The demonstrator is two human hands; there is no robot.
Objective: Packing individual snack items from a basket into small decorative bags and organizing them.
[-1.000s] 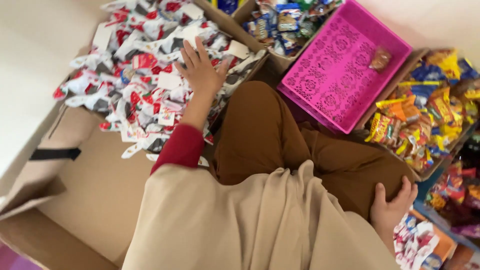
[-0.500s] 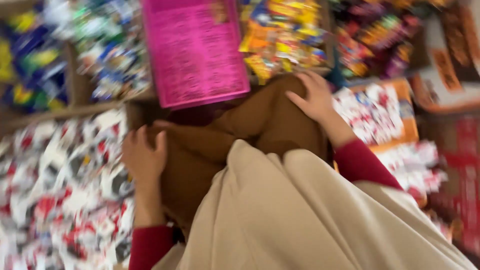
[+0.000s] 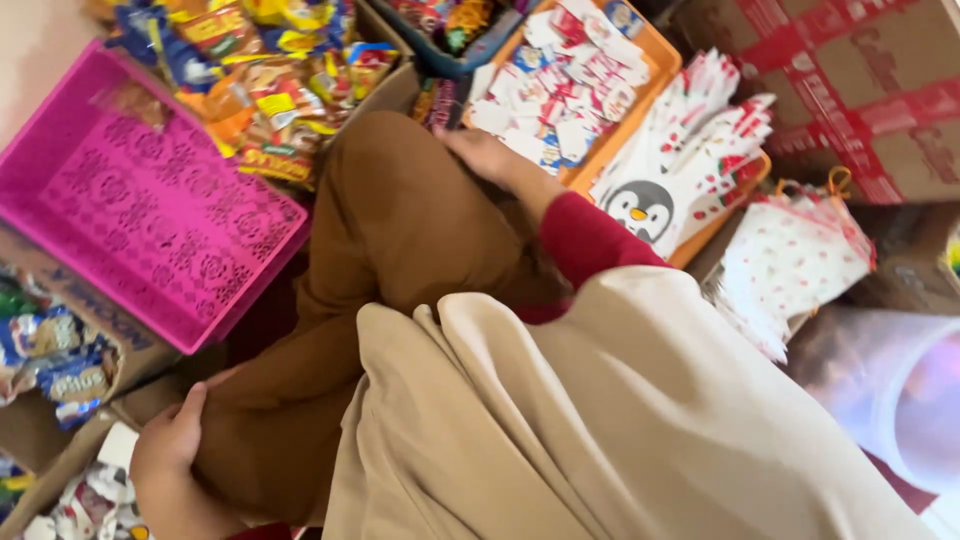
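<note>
Two hands, well apart and both empty. Right hand (image 3: 482, 152) at upper centre of the frame, palm down, laid flat on the raised knee of the brown trouser leg (image 3: 400, 240), fingers loose, gripping nothing. Left hand (image 3: 168, 458) at lower left, resting open against the same leg near its lower end, thumb upward.

Nearest thing to the right hand: orange tray (image 3: 657, 52) of small white packets (image 3: 560, 100), just beside the fingertips, toward the upper right of the frame; long axis of the tray slanting from centre to upper right. White bags with a penguin print (image 3: 655, 195) on a second tray to its right, farther from the right hand. Left hand well apart from both trays.

Nearest thing to the left hand: red-and-white sweets (image 3: 85, 505) in the lower-left corner, just beside the wrist. Pink basket (image 3: 150, 215) at left, almost empty, between the two hands and apart from each. Orange and yellow snack bags (image 3: 270, 85) beyond it at upper left.
</note>
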